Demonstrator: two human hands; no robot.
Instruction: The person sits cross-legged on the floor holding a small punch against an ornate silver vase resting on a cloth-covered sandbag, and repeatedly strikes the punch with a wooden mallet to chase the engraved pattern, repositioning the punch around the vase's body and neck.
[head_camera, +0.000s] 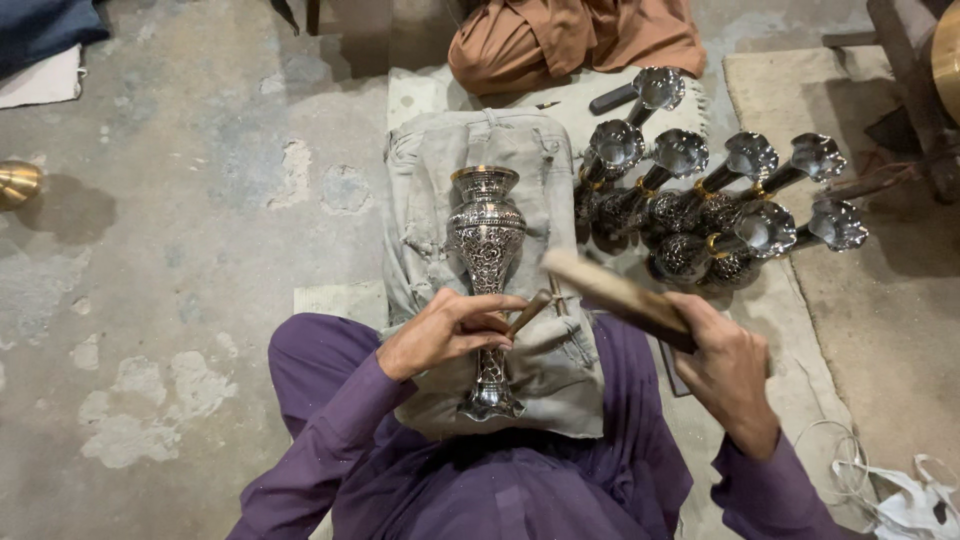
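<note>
The left hand (445, 335) closes its fingers around a thin wooden-handled punch (528, 313), holding its tip against the narrow waist of an engraved silver vase (487, 240); the thumb and fingertips also rest on the vase's stem. The vase lies lengthwise on a folded grey-green cloth (440, 200) spread over the person's lap, its flared mouth pointing away from the body and its scalloped foot towards it. The right hand (728, 375) is wrapped tight around the handle of a flat wooden mallet (610, 290), whose pale, slightly blurred head hangs just above and to the right of the punch, apart from it. The wrist and mallet cover part of the cloth's right edge. Purple sleeves and trousers (330, 370) frame the work from below. Just right of the cloth, a cluster of similar finished silver vases (700, 200) lies on its sides on a pale mat, mouths pointing up and right. Beyond the cloth sits a heap of orange-brown fabric (575, 40). On the rough concrete floor (200, 200) at far left lies a small brass object (18, 183), and at lower right a white cable (850, 470) curls beside some white material.
</note>
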